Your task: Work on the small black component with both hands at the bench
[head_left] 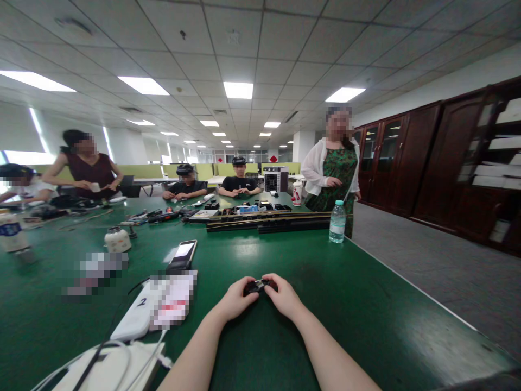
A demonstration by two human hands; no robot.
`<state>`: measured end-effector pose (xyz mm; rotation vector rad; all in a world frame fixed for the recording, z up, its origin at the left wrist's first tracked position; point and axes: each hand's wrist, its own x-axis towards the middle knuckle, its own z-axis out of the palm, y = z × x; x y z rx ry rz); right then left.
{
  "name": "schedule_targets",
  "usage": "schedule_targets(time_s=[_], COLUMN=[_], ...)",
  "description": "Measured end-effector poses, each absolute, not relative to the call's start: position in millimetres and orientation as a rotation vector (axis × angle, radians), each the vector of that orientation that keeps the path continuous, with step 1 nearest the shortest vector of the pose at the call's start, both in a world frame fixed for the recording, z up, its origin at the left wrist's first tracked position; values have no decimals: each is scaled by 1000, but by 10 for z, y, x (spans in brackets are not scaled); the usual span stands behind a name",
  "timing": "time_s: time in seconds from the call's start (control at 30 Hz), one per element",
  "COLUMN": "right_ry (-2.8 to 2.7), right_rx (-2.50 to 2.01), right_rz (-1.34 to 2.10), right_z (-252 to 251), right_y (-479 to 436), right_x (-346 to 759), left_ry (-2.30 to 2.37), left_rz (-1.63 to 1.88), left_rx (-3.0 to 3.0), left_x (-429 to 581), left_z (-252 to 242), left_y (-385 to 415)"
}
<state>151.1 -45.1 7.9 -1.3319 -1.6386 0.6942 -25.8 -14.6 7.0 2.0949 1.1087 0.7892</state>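
Observation:
Both hands meet over the green tabletop (pixel 252 347), one at each end of a small black part with a silvery metal piece on it (pixel 257 286). The fingers of my left hand (pixel 237 298) are closed on its left end. At the right end, my right hand (pixel 284 296) pinches it between thumb and fingers. The part is too small for me to tell its exact kind, and my fingers cover its ends.
To the left lie a phone (pixel 183 255), a white power bank (pixel 136 312) and cables. Long dark strips (pixel 277 221) and tools (pixel 163 215) lie farther back. A water bottle (pixel 337 221) stands by the right edge. Several people are around the table, one standing at right (pixel 340 163).

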Motion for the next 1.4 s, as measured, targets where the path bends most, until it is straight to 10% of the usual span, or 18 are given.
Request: schedule_targets(time_s=[1.4], right_ry=[-1817], right_rx=[-1381], right_rz=[576], right_z=[190], right_y=[-529], right_x=[1519], left_ry=[987], left_rz=[860], left_rx=[2034], left_x=[-256], left_z=[14], left_y=[-104])
